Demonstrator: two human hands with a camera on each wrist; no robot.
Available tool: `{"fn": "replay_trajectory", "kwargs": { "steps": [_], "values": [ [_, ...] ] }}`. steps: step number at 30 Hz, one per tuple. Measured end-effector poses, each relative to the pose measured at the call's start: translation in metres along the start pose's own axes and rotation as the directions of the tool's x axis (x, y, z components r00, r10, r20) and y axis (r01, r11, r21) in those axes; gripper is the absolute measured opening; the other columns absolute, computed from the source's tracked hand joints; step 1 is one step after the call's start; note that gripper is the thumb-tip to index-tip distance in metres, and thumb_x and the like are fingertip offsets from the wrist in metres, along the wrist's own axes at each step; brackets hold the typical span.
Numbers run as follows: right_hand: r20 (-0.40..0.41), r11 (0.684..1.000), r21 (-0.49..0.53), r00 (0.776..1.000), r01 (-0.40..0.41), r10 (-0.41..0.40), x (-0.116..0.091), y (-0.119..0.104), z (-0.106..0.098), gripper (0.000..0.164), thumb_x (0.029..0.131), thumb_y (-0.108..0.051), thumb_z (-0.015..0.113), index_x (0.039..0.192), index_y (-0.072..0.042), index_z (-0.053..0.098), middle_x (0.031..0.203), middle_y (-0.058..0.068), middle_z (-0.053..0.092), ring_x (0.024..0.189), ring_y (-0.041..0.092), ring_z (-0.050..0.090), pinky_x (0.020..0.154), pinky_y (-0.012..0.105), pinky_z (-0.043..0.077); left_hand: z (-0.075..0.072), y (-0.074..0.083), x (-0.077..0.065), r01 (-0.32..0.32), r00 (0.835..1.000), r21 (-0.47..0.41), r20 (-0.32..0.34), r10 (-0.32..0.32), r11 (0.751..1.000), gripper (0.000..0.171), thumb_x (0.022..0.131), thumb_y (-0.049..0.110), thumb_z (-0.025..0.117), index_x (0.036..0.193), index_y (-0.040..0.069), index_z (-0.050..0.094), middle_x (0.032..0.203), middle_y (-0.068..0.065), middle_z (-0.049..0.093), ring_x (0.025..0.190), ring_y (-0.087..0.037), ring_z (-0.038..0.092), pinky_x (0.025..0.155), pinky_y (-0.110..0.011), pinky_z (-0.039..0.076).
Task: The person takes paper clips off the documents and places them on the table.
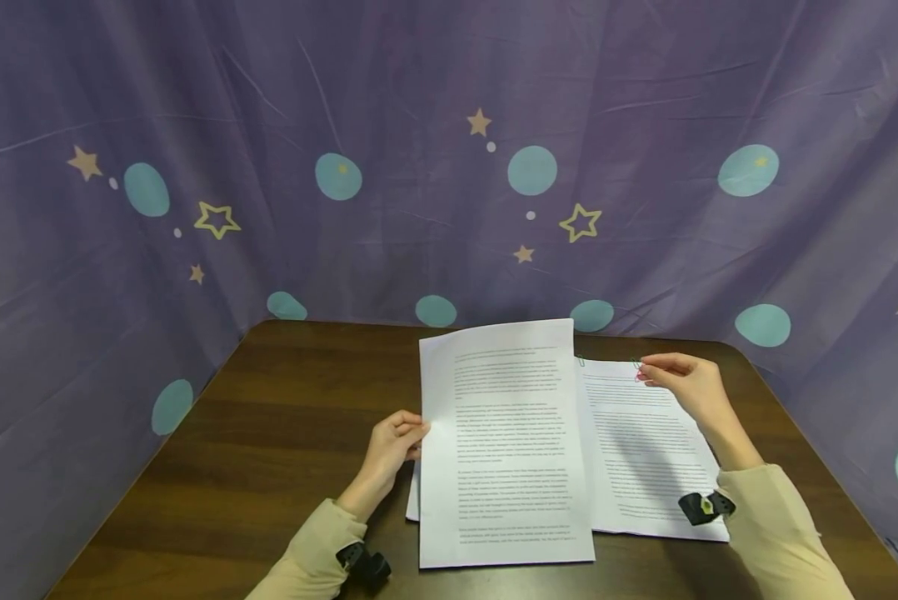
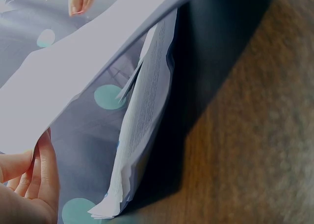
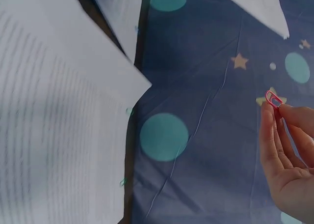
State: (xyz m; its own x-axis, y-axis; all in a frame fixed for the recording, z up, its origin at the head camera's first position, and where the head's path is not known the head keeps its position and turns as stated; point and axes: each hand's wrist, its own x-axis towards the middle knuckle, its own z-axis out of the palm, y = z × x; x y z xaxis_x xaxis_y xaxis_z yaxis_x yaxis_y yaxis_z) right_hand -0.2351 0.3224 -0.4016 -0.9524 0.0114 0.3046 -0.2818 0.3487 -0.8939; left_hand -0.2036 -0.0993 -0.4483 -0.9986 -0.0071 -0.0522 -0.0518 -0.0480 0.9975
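A purple curtain (image 1: 396, 271) hung behind the table (image 1: 284, 417) and down both sides of it, with soft folds and thin, pale creases. Teal ovals (image 1: 532, 171) were scattered over the cloth, several in a row just above the table's far edge, and two higher ones bore a small yellow mark. Among them were solid tan stars (image 1: 479, 122), yellow outlined stars (image 1: 575, 217) and small white dots (image 1: 491, 147). The table was dark brown, with visible wood grain and rounded far corners.
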Motion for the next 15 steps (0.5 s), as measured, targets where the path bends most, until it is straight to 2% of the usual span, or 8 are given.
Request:
{"fn": "replay_trajectory", "kwargs": {
  "steps": [2, 3, 6, 7, 8, 11, 13, 15],
  "values": [
    [-0.006, 1.000, 0.003, 1.000, 0.007, -0.007, 0.004, 0.027, -0.009, 0.032, 0.081, -0.023, 0.065, 0.100, 0.003, 0.063, 0.085, 0.009, 0.067, 0.075, 0.018, 0.065, 0.065, 0.023, 0.051, 0.000, 0.000, 0.000, -0.003, 1.000, 0.006, 0.000, 0.003, 1.000, 0.013, 0.080, -0.002, 0.060, 0.087, -0.011, 0.054, 0.065, 0.003, 0.059, 0.054, -0.008, 0.049, 0.046, -0.018, 0.045],
    [-0.039, 0.997, -0.068, 0.999, -0.022, 0.020, -0.002, 0.020, -0.010, 0.033, 0.081, -0.024, 0.065, 0.101, 0.002, 0.063, 0.084, 0.008, 0.067, 0.075, 0.018, 0.065, 0.064, 0.022, 0.051, 0.000, 0.000, 0.000, -0.004, 1.000, 0.006, 0.000, 0.004, 1.000, 0.013, 0.080, -0.002, 0.060, 0.087, -0.011, 0.054, 0.065, 0.002, 0.059, 0.054, -0.008, 0.049, 0.046, -0.018, 0.045],
    [-0.047, 0.993, -0.095, 0.997, -0.065, 0.060, 0.001, 0.058, -0.025, 0.032, 0.081, -0.029, 0.064, 0.104, -0.006, 0.064, 0.085, 0.000, 0.068, 0.077, 0.016, 0.065, 0.064, 0.020, 0.050, 0.000, 0.001, -0.001, -0.001, 1.000, -0.001, -0.001, 0.001, 1.000, 0.014, 0.079, -0.002, 0.060, 0.087, -0.011, 0.054, 0.064, 0.002, 0.059, 0.054, -0.009, 0.049, 0.045, -0.018, 0.045],
    [-0.056, 0.990, -0.104, 0.995, -0.093, 0.088, 0.001, 0.066, -0.028, 0.033, 0.080, -0.030, 0.065, 0.104, -0.007, 0.064, 0.085, -0.002, 0.068, 0.076, 0.013, 0.065, 0.056, 0.022, 0.050, -0.001, 0.001, -0.001, -0.001, 1.000, -0.001, -0.001, 0.001, 1.000, 0.014, 0.079, -0.002, 0.060, 0.087, -0.011, 0.054, 0.064, 0.003, 0.059, 0.054, -0.008, 0.049, 0.045, -0.018, 0.045],
    [-0.041, 0.988, -0.095, 0.992, -0.121, 0.118, -0.001, 0.066, -0.032, 0.034, 0.080, -0.030, 0.065, 0.106, -0.008, 0.063, 0.085, -0.004, 0.068, 0.076, 0.010, 0.064, 0.048, 0.023, 0.048, -0.001, 0.001, -0.001, -0.001, 1.000, -0.005, -0.002, 0.001, 1.000, 0.014, 0.079, -0.002, 0.061, 0.087, -0.011, 0.054, 0.064, 0.003, 0.059, 0.054, -0.008, 0.049, 0.045, -0.018, 0.045],
    [-0.037, 0.969, -0.125, 0.977, -0.212, 0.209, -0.012, 0.047, -0.037, 0.037, 0.079, -0.035, 0.064, 0.107, -0.011, 0.063, 0.083, -0.007, 0.068, 0.073, 0.003, 0.062, 0.037, 0.034, 0.035, -0.002, 0.000, -0.001, -0.005, 1.000, -0.004, -0.001, 0.005, 1.000, 0.013, 0.079, -0.002, 0.060, 0.086, -0.010, 0.053, 0.063, 0.003, 0.059, 0.052, -0.007, 0.049, 0.045, -0.018, 0.044],
    [-0.024, 0.957, -0.160, 0.970, -0.243, 0.243, -0.017, 0.039, -0.041, 0.039, 0.080, -0.037, 0.063, 0.108, -0.011, 0.063, 0.083, -0.007, 0.068, 0.073, 0.004, 0.062, 0.036, 0.040, 0.026, -0.002, 0.000, 0.000, -0.011, 1.000, 0.001, 0.001, 0.011, 1.000, 0.012, 0.079, -0.002, 0.060, 0.086, -0.010, 0.053, 0.064, 0.004, 0.059, 0.052, -0.006, 0.049, 0.045, -0.018, 0.044],
    [-0.042, 0.947, -0.188, 0.965, -0.262, 0.259, -0.019, 0.048, -0.046, 0.038, 0.079, -0.040, 0.063, 0.107, -0.014, 0.064, 0.081, -0.010, 0.068, 0.072, 0.005, 0.063, 0.039, 0.044, 0.029, -0.002, 0.000, 0.000, -0.011, 1.000, 0.006, -0.003, 0.011, 1.000, 0.012, 0.079, -0.002, 0.060, 0.086, -0.010, 0.053, 0.064, 0.004, 0.059, 0.052, -0.006, 0.050, 0.044, -0.018, 0.044]
  ]
}}
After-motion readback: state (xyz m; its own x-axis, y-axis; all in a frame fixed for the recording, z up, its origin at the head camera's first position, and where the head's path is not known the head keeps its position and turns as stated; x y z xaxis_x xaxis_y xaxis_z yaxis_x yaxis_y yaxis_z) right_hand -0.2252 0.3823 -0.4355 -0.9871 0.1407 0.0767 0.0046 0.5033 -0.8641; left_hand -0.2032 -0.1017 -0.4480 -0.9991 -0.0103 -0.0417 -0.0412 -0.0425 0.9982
